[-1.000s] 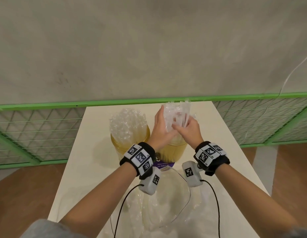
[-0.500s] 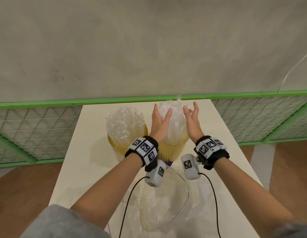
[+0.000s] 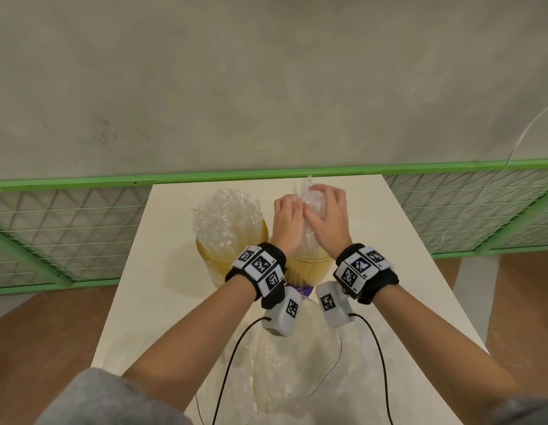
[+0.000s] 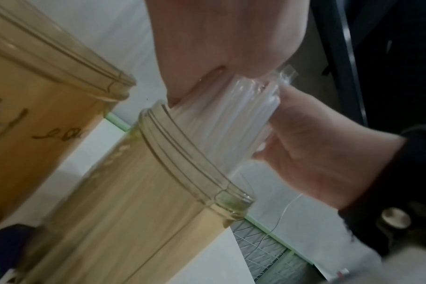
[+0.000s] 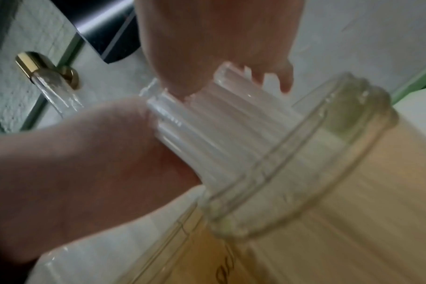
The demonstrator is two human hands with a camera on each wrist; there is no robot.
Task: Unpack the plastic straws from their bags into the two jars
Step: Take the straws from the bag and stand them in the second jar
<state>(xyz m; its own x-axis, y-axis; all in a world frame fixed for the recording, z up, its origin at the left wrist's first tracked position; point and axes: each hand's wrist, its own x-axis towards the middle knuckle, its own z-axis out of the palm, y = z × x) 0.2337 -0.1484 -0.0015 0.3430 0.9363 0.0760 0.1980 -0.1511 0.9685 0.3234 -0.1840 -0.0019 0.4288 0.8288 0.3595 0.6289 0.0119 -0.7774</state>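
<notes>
Two hands: left hand [image 3: 287, 223] and right hand [image 3: 329, 220], centre of the head view, both at the same bundle. Two amber jars side by side at frame centre: left jar [image 3: 219, 265] and right jar [image 3: 309, 266]. Two bundles of clear straws, one per jar: left bundle [image 3: 226, 216], right bundle [image 3: 312, 204]; single straws too many and too blurred to count. Two wrist bands with white coded tags: one [image 3: 260, 266], another [image 3: 363, 268]. One white table [image 3: 386, 240]. Crumpled clear bags [image 3: 297, 372] low in the frame, number unclear.
</notes>
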